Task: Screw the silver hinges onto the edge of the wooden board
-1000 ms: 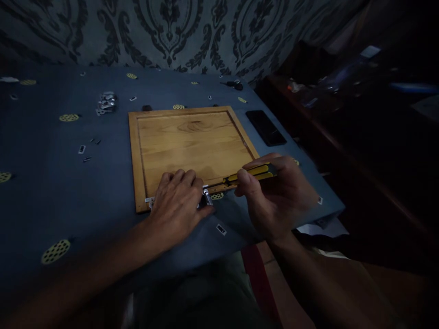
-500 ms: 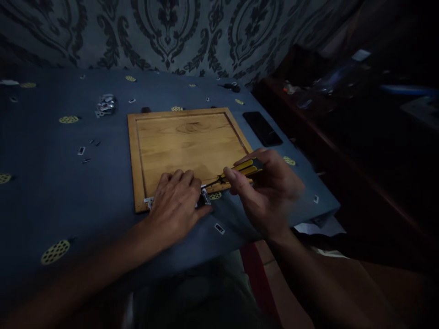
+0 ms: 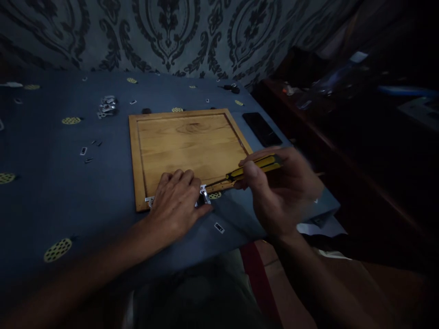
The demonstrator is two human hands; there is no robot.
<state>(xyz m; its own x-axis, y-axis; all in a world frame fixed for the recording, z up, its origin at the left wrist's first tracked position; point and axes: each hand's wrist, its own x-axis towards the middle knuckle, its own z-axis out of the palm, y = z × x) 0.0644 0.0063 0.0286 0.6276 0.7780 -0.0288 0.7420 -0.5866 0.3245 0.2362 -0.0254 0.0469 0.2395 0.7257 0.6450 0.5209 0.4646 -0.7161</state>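
My left hand point(image 3: 176, 201) lies over the near edge of a framed wooden panel point(image 3: 185, 146), fingers bent and pressed together, gripping a silvery metal hinge point(image 3: 205, 194). The hinge shows beside the thumb; another bit of metal point(image 3: 149, 200) peeks out at the hand's left side, and what lies beneath the palm is hidden. In my right hand point(image 3: 284, 192) is a screwdriver point(image 3: 254, 167) with a yellow and black handle. Its thin shaft slants down leftward, the tip close to the hinge; I cannot tell whether they touch.
Several metal hinges point(image 3: 108, 106) are piled at the back left of the blue patterned cloth point(image 3: 103, 192). Small screws point(image 3: 89, 160) lie nearer. A black phone point(image 3: 261, 129) rests right of the panel, and a dark key-like object point(image 3: 230, 87) sits behind. Dark furniture point(image 3: 308, 121) borders the right side.
My right hand and the screwdriver handle have shifted to the right, away from my left hand, uncovering more of the hinge. My left hand and the panel stay practically in place.
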